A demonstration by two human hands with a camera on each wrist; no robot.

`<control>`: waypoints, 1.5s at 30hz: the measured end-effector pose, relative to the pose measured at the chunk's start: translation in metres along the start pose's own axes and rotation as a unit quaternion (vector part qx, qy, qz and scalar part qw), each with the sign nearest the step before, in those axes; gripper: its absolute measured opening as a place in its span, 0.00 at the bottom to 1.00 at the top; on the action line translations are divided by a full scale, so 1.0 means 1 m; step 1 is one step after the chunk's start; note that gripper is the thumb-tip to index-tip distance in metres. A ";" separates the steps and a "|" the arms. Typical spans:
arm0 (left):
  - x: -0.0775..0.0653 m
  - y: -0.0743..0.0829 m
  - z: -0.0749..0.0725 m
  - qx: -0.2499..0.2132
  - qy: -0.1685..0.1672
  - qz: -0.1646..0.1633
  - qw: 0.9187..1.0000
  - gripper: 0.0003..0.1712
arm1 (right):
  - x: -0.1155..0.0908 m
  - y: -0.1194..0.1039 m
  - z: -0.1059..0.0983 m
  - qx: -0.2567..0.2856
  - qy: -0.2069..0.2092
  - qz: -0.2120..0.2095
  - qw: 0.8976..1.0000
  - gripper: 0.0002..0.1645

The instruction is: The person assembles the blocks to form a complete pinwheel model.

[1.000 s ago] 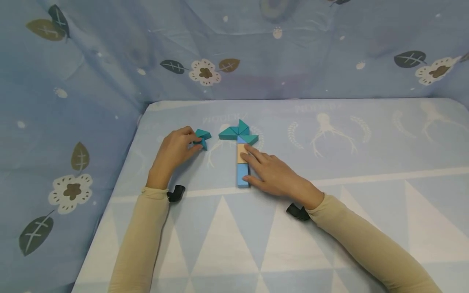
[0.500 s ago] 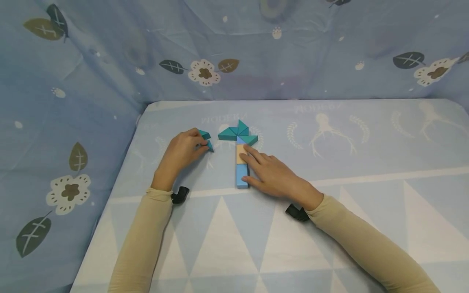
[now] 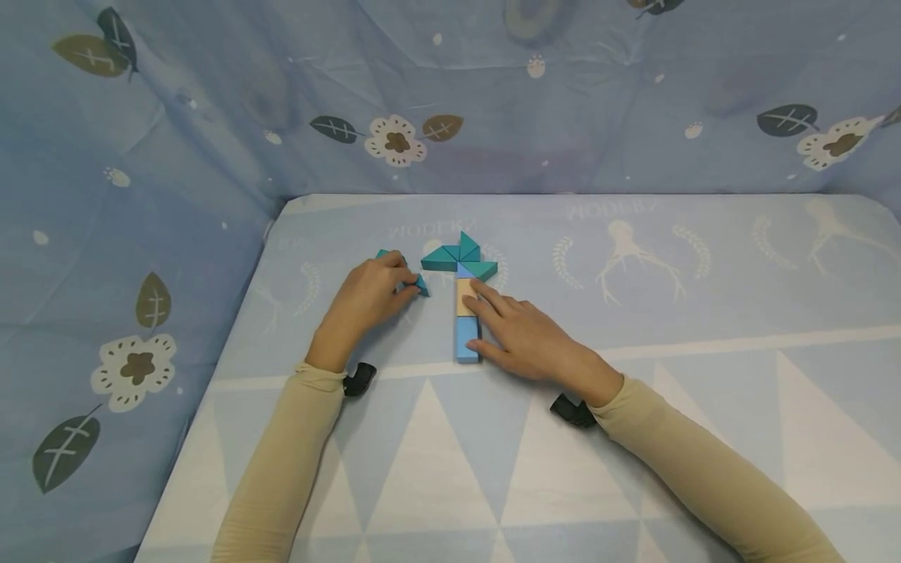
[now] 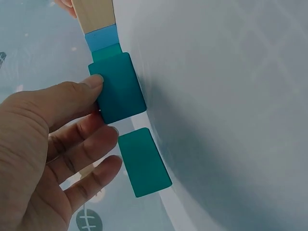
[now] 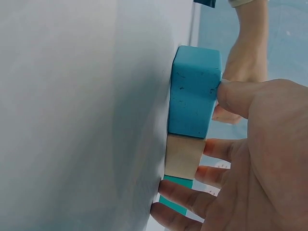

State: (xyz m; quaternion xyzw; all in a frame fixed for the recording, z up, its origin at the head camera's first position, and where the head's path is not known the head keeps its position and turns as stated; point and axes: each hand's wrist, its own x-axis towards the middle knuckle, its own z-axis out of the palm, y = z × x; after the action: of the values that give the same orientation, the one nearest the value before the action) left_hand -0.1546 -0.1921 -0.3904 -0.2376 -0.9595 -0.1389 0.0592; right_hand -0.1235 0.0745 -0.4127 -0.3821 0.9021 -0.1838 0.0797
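My left hand (image 3: 369,293) pinches a teal triangular block (image 4: 118,86) between thumb and fingers, left of the pinwheel-like group of teal triangular blocks (image 3: 439,258). Another teal block (image 4: 145,162) lies beside its fingertips; in the head view the hand mostly covers it. Below the group a small blue triangular block (image 3: 464,270), a natural wood block (image 3: 462,297) and a light blue rectangular block (image 3: 465,332) form a straight column. My right hand (image 3: 524,336) rests its loosely spread fingers against the wood block, and its thumb touches the light blue block (image 5: 195,94).
A pale blue and white patterned cloth (image 3: 669,313) covers the table. Patterned fabric (image 3: 598,94) hangs behind and at the left. A black wrist device (image 3: 360,380) is on the left wrist and another black device (image 3: 572,410) on the right.
My left hand has moved right with the pinched teal block, closer to the column. The other teal block stays behind, more covered by the hand. My right hand has kept its place.
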 end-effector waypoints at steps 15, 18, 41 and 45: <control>0.003 0.007 0.001 0.021 -0.026 0.012 0.999 0.11 | -0.001 0.001 0.002 -0.003 0.000 0.004 1.000 0.41; 0.004 0.009 0.000 0.024 -0.030 0.013 0.999 0.11 | -0.001 0.001 0.001 -0.005 0.002 0.004 1.000 0.41; 0.007 0.010 0.005 -0.007 -0.032 0.021 0.999 0.15 | 0.001 0.001 0.000 -0.001 -0.002 0.004 1.000 0.41; 0.005 0.011 0.006 -0.006 -0.042 0.031 0.999 0.18 | -0.001 0.000 0.000 -0.002 -0.005 0.004 1.000 0.41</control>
State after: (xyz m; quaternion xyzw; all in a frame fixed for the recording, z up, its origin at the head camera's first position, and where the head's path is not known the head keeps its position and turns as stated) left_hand -0.1543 -0.1784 -0.3926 -0.2734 -0.9525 -0.1324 0.0223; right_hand -0.1229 0.0747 -0.4128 -0.3794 0.9037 -0.1796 0.0839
